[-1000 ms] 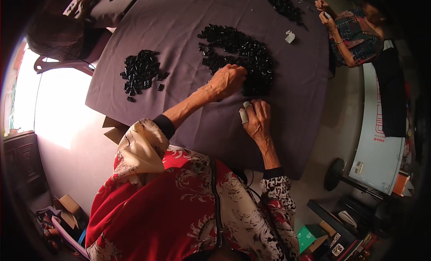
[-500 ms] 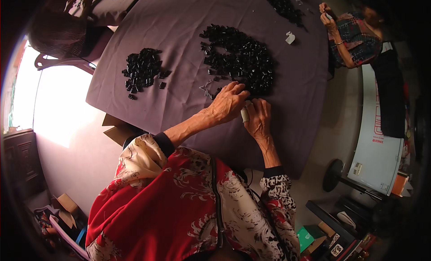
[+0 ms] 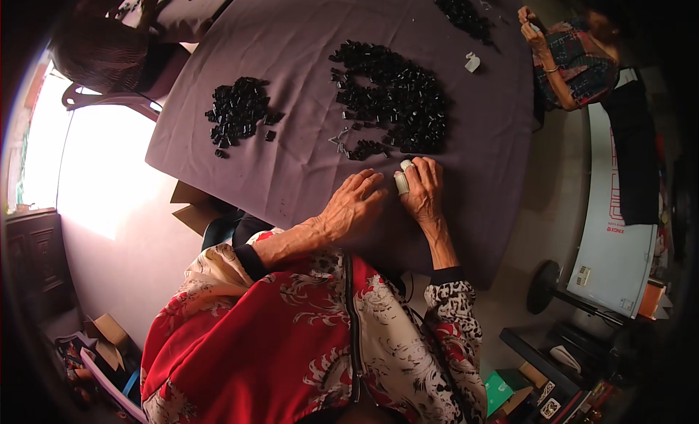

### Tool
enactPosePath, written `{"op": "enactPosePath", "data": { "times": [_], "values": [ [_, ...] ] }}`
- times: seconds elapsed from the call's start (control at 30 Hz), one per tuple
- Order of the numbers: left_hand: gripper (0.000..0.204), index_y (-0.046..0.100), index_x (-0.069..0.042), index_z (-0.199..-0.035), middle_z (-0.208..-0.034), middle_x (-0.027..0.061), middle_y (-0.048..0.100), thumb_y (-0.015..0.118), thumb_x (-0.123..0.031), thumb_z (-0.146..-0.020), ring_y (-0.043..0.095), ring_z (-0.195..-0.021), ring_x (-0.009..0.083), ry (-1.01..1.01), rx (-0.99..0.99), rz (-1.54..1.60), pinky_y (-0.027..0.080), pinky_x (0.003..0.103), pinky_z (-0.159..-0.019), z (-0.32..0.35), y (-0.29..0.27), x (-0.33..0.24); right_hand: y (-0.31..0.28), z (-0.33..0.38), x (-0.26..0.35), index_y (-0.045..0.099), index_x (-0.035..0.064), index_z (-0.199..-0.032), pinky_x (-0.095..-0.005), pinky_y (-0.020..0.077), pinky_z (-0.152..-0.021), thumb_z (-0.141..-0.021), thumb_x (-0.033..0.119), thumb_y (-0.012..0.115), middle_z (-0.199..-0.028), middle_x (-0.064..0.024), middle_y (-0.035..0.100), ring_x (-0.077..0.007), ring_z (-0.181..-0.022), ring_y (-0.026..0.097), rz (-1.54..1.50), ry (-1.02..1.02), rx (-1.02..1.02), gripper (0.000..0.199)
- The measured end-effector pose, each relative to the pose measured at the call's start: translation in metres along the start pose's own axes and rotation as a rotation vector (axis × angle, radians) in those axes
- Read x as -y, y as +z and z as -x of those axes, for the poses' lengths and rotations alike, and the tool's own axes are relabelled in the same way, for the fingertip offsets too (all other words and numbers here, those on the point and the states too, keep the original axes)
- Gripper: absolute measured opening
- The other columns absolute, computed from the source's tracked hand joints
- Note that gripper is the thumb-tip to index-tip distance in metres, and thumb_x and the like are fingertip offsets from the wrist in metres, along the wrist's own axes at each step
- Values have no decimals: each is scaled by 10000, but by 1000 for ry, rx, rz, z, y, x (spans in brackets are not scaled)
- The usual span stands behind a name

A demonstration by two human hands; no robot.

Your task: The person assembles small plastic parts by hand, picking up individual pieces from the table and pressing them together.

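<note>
My left hand (image 3: pixel 353 205) is over the table near its front edge, fingers curled and pressed together. Anything in them is hidden. Close by on its right is my right hand (image 3: pixel 423 193), thumb and fingers pinched; whitish wraps (image 3: pixel 402 182) cover the thumb and a fingertip. What the pinch holds is too small to tell. Just beyond both hands lies a large heap of small black plastic pieces (image 3: pixel 408 96), with a smaller cluster at its near side. Thin grey bits (image 3: pixel 337 140) lie at the heap's left edge.
A purple-grey cloth (image 3: pixel 306 169) covers the table. A second black heap (image 3: pixel 239 112) lies left, another (image 3: pixel 462 14) at the far right near a white scrap (image 3: pixel 472 62). One person (image 3: pixel 575 63) works at the right, another (image 3: pixel 102 52) sits far left. An open cardboard box (image 3: pixel 193 205) is below the table's left edge.
My left hand has drawn back toward me from the near edge of the large heap, apart from the right hand. The right hand stays nearly in place, its wrapped thumb and finger showing more.
</note>
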State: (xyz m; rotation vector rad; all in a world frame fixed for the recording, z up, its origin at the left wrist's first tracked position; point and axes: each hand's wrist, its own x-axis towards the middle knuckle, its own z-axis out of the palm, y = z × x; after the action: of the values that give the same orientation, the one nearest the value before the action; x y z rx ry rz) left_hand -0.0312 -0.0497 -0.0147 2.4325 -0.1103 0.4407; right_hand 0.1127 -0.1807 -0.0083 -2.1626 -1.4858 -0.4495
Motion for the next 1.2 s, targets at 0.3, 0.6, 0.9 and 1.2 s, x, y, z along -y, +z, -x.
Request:
{"op": "enactPosePath", "data": {
  "times": [0.3, 0.6, 0.9, 1.2],
  "values": [
    [580, 479, -49, -1203, -1321, 239, 372, 699, -251, -705, 331, -1244, 411, -113, -17, -101, 316, 489, -1004, -24, 0, 8, -3, 2, -1, 569, -5, -870, -404, 425, -769, -696, 61, 632, -941, -122, 529, -292, -885, 520, -1, 11, 18, 196],
    [538, 522, -56, -1153, -1320, 219, 384, 723, -219, -682, 321, -1253, 416, -6, -17, -70, 324, 501, -998, -16, 4, -4, 2, 6, -4, 568, -9, -889, -414, 426, -772, -634, 19, 614, -955, -128, 530, -304, -909, 519, -24, 18, 11, 261],
    [562, 497, -73, -1178, -1330, 224, 356, 711, -246, -689, 273, -1266, 431, -148, -45, -122, 266, 529, -1013, -30, 5, 9, 1, 4, -2, 572, -5, -886, -414, 428, -768, -657, 17, 607, -945, -126, 534, -296, -886, 527, 0, 13, -10, 233],
    [400, 559, -55, -1074, -1192, 166, 497, 689, -157, -709, 456, -1116, 356, 8, -157, -19, 403, 439, -919, -28, -12, 3, 0, 1, 0, 582, 9, -863, -408, 431, -763, -720, 69, 647, -935, -112, 535, -290, -888, 528, -20, 14, -22, 168]
  ]
}}
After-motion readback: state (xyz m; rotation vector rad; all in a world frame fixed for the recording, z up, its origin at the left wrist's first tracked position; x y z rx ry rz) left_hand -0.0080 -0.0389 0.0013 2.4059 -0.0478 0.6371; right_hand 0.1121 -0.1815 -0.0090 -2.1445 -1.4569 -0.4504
